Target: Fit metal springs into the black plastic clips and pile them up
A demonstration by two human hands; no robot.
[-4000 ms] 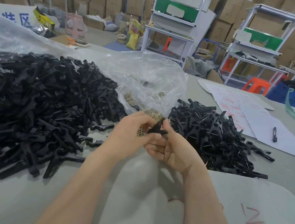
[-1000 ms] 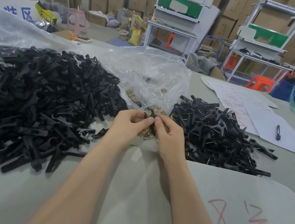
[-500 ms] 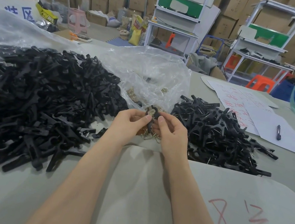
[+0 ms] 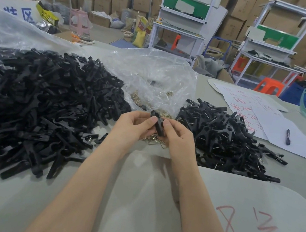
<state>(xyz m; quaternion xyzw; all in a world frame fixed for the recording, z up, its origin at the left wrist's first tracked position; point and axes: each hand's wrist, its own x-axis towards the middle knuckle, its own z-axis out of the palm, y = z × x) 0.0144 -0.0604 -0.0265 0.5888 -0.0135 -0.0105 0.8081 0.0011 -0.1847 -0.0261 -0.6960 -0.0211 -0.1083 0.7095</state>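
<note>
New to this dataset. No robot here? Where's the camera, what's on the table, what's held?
No robot: a person works bare-handed, and the one camera sits on their head, looking forward and down, so both forearms enter from below. The left hand and right hand together pinch one black clip above loose brass-coloured springs spilling from a clear plastic bag. On the grey table, the large heap at left is black plastic parts; the smaller heap at right shows metal wire in its clips, so those look finished. Further right lie paper sheets with red writing and a pen. Whether the held clip already has its spring cannot be told.
</note>
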